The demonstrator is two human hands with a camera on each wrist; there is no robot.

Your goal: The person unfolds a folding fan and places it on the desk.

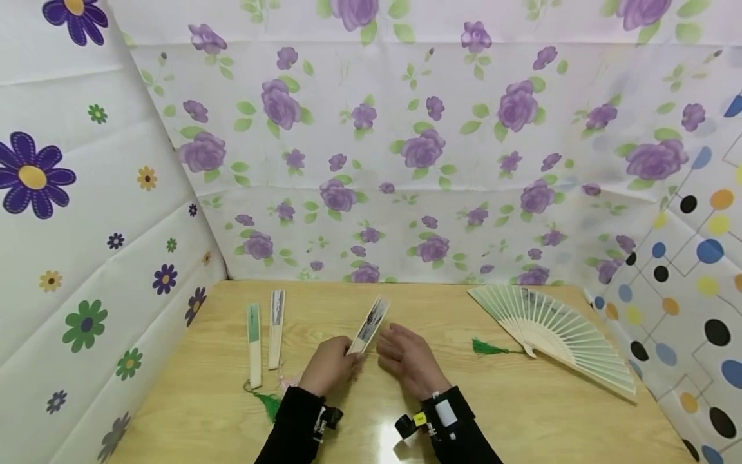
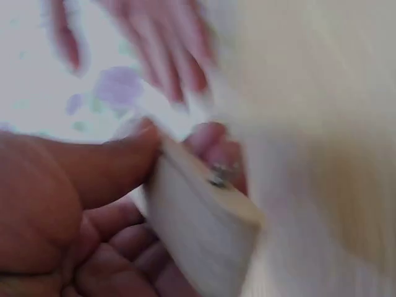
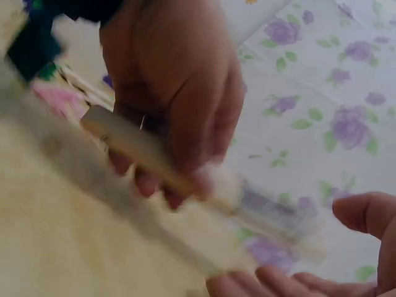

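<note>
My left hand [image 1: 329, 367] grips a folded hand fan [image 1: 370, 324] near its pivot end. The fan tilts up and to the right, with a dark pattern on its pale leaf. In the left wrist view the fan's wooden end [image 2: 198, 210] sits between thumb and fingers, somewhat blurred. Just right of the fan, my right hand [image 1: 411, 362] is raised with its fingers extended and holds nothing. The right wrist view shows the right hand's fingers [image 3: 278, 284] below the fan's blurred far end, with its thumb [image 3: 365, 211] apart from it.
At the left of the wooden table [image 1: 191, 386] lie two folded fans, one green [image 1: 254, 341] with a green tassel [image 1: 270, 406], one pale [image 1: 277, 328] with a pink tassel [image 1: 288, 383]. A spread green fan [image 1: 559, 332] lies at the right. Floral cloth [image 1: 394, 212] stands behind.
</note>
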